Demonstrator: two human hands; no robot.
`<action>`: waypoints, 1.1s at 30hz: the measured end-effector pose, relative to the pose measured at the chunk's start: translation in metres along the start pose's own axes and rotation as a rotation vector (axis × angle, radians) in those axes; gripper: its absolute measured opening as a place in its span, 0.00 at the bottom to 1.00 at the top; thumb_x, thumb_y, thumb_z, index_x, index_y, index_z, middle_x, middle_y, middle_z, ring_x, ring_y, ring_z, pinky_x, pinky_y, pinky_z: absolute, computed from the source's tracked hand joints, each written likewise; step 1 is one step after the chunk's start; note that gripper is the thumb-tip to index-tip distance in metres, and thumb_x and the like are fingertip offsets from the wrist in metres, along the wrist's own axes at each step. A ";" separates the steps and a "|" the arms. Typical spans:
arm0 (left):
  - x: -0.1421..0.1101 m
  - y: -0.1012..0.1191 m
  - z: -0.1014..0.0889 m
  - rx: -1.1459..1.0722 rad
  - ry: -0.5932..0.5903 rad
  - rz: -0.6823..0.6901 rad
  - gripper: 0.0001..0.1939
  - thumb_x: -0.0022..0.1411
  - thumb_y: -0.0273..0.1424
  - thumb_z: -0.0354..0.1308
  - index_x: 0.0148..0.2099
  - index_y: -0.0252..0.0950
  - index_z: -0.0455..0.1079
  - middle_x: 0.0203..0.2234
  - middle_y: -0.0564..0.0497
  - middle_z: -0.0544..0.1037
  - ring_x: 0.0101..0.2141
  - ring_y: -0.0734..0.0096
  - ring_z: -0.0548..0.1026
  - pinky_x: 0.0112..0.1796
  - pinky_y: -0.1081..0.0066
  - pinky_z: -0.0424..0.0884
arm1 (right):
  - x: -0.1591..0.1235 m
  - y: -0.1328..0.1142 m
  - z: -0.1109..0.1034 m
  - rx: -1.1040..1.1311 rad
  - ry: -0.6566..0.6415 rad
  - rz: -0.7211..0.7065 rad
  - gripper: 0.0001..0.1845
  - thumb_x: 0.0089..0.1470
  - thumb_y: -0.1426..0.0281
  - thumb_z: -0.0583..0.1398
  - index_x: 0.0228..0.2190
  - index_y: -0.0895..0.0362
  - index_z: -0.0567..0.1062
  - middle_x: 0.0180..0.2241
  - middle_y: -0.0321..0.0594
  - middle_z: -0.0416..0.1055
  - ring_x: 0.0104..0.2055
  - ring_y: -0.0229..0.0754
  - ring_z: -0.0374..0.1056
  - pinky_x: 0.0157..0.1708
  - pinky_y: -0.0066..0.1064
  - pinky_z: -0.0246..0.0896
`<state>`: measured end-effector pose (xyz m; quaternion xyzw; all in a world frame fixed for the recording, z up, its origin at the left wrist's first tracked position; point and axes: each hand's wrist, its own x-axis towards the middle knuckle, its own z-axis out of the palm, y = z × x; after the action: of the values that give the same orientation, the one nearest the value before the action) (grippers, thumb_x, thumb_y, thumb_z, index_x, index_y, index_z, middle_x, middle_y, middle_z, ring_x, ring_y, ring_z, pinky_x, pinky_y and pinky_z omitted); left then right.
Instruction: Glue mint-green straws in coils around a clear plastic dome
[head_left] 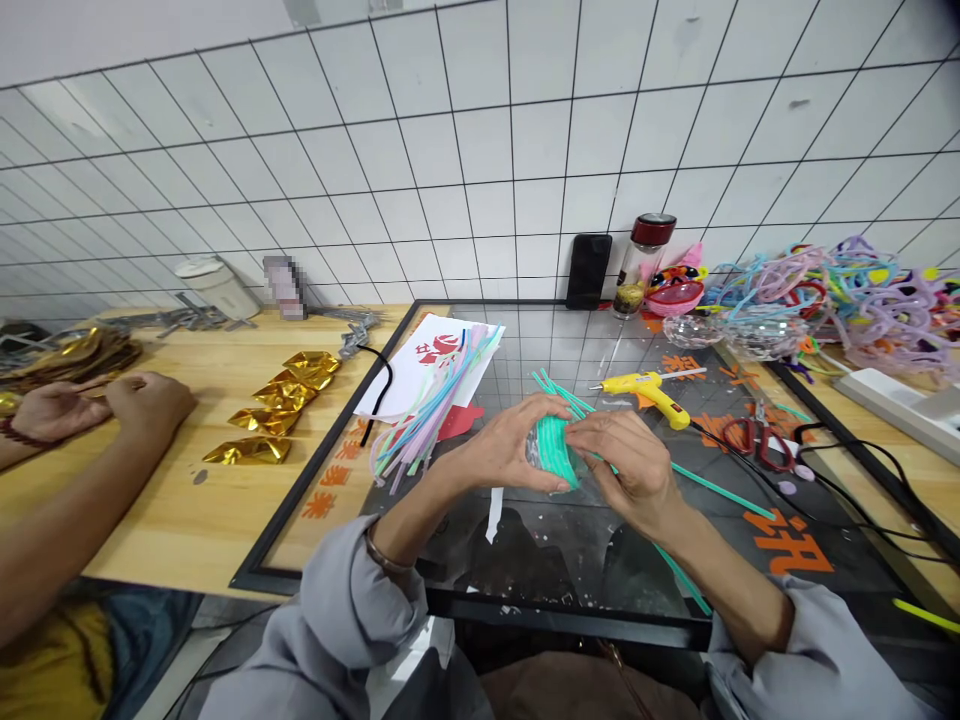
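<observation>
Your left hand (pixel 517 447) clasps the green-wrapped clear cylinder (pixel 556 450); your right hand (pixel 626 462) pinches a green fuzzy strand (pixel 594 455). Uneven pull could loosen the wraps.

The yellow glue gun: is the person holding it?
No, the yellow glue gun lies on the dark glass top, while the left hand and right hand are both at the green-wrapped piece.

White wall tiles (pixel 465 150) with thin black grid lines stand along the far side, slanting at left. Against them sits a pale wood-grain worktop (pixel 172 500), inset with a black-framed glass panel (pixel 517 560) that reflects the tile grid. The light is even.
</observation>
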<state>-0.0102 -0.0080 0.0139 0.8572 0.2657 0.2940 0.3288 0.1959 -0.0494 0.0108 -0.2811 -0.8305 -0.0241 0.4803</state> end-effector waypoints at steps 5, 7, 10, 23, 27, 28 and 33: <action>0.000 0.000 0.001 -0.009 0.026 0.041 0.35 0.46 0.39 0.73 0.54 0.39 0.64 0.52 0.43 0.72 0.55 0.53 0.71 0.57 0.54 0.66 | -0.001 0.000 0.000 0.015 -0.013 0.014 0.15 0.57 0.79 0.55 0.41 0.54 0.76 0.37 0.42 0.79 0.41 0.44 0.75 0.42 0.40 0.69; 0.000 0.001 0.000 -0.015 0.029 0.049 0.34 0.46 0.38 0.73 0.53 0.39 0.64 0.51 0.44 0.73 0.56 0.52 0.70 0.57 0.54 0.66 | -0.001 0.000 0.001 0.016 -0.010 0.018 0.15 0.57 0.79 0.55 0.41 0.54 0.76 0.38 0.42 0.79 0.41 0.44 0.75 0.42 0.40 0.69; 0.000 0.001 0.000 -0.017 0.029 0.045 0.34 0.46 0.37 0.73 0.53 0.40 0.65 0.51 0.44 0.73 0.56 0.51 0.70 0.58 0.52 0.65 | -0.002 0.000 0.001 0.007 -0.013 0.015 0.14 0.57 0.79 0.56 0.42 0.53 0.75 0.38 0.42 0.79 0.42 0.44 0.75 0.42 0.40 0.68; -0.001 -0.002 0.000 -0.026 0.036 0.021 0.34 0.45 0.34 0.73 0.53 0.39 0.65 0.54 0.42 0.72 0.57 0.51 0.69 0.58 0.51 0.65 | -0.002 -0.001 -0.001 0.013 -0.037 0.005 0.17 0.53 0.73 0.64 0.46 0.54 0.72 0.42 0.46 0.76 0.45 0.49 0.71 0.44 0.45 0.67; -0.001 -0.002 0.001 -0.029 0.034 0.010 0.33 0.45 0.35 0.73 0.53 0.40 0.65 0.53 0.44 0.73 0.57 0.52 0.70 0.58 0.51 0.65 | 0.001 -0.002 -0.003 0.004 -0.010 -0.002 0.14 0.54 0.72 0.64 0.44 0.55 0.72 0.40 0.46 0.75 0.42 0.48 0.70 0.42 0.45 0.66; -0.001 -0.003 0.000 -0.030 0.031 0.013 0.33 0.45 0.35 0.73 0.53 0.40 0.65 0.53 0.44 0.73 0.57 0.51 0.70 0.58 0.51 0.65 | 0.001 -0.002 -0.003 0.003 -0.003 -0.003 0.12 0.55 0.72 0.63 0.42 0.54 0.73 0.39 0.45 0.75 0.41 0.47 0.70 0.41 0.44 0.66; -0.001 -0.004 -0.001 -0.033 0.026 0.031 0.34 0.45 0.38 0.73 0.54 0.40 0.65 0.56 0.42 0.70 0.58 0.50 0.69 0.59 0.48 0.64 | 0.000 -0.002 -0.002 0.018 0.004 0.032 0.15 0.55 0.71 0.62 0.45 0.53 0.72 0.38 0.43 0.73 0.40 0.47 0.70 0.40 0.43 0.65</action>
<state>-0.0121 -0.0059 0.0113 0.8518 0.2519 0.3143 0.3349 0.1968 -0.0511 0.0127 -0.2902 -0.8252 -0.0094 0.4846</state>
